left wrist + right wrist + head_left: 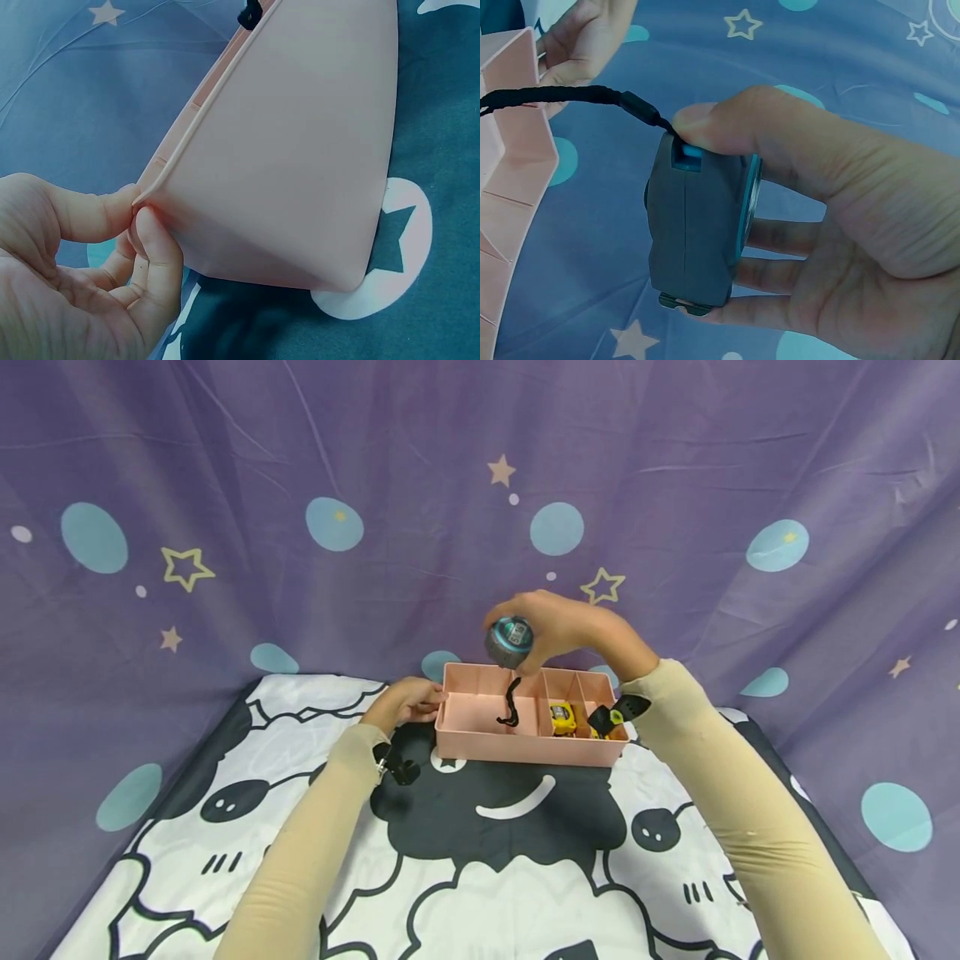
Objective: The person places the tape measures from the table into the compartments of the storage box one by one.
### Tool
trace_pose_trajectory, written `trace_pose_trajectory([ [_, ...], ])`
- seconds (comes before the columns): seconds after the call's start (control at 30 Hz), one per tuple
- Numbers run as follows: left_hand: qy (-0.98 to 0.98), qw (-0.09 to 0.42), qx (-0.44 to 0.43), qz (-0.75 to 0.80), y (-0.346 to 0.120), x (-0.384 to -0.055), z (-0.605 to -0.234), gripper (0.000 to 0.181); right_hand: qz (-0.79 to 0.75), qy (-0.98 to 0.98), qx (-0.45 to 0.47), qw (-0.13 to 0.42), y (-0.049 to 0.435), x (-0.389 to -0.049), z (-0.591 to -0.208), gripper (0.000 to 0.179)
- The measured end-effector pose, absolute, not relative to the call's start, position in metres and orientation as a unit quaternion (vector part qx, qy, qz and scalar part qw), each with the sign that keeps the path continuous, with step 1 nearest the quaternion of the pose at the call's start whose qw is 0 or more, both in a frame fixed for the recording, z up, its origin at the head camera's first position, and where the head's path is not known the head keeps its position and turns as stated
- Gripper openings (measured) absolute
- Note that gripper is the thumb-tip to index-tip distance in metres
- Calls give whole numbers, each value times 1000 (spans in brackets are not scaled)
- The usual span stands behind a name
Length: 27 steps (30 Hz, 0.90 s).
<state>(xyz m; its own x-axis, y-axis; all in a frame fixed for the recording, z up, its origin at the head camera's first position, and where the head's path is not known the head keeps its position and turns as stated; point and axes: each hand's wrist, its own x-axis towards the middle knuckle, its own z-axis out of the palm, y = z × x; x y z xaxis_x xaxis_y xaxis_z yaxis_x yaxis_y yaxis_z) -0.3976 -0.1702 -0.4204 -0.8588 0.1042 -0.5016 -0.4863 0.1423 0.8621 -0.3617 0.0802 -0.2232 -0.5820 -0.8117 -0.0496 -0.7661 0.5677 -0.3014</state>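
Observation:
My right hand (561,622) holds a grey and teal tape measure (510,643) above the pink divided box (525,749). In the right wrist view, thumb and fingers grip the tape measure (697,232) at its edges, with its metal hook at the lower end. Its black wrist strap (512,703) dangles over the box's large left compartment. My left hand (408,702) is at the box's left end; in the left wrist view its thumb and fingers pinch the rim (161,176). A yellow tape measure (562,718) lies in a smaller compartment.
Something yellow (596,734) shows in the rightmost compartment, mostly hidden by the black device (617,716) on my right wrist. Beneath the box is a cartoon-patterned black and white cloth (517,893). A purple curtain (420,460) hangs close behind.

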Motion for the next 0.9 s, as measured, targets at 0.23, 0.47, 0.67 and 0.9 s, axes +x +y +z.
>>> trace_pose_trajectory([
  [0.23, 715, 229, -136, 647, -170, -397, -420, 44, -112, 880, -450, 99, 74, -365, -232, 71],
  [0.47, 713, 231, -137, 648, -171, -399, -421, 43, -110, 882, -445, 107, 69, -374, -242, 71],
  [0.67, 713, 233, -136, 647, -171, -399, -420, 45, -104, 891, -427, 114, 66, -379, -249, 73],
  [0.9, 710, 231, -140, 651, -172, -400, -421, 38, -85, 898, -420, 103, 62, -386, -260, 75],
])
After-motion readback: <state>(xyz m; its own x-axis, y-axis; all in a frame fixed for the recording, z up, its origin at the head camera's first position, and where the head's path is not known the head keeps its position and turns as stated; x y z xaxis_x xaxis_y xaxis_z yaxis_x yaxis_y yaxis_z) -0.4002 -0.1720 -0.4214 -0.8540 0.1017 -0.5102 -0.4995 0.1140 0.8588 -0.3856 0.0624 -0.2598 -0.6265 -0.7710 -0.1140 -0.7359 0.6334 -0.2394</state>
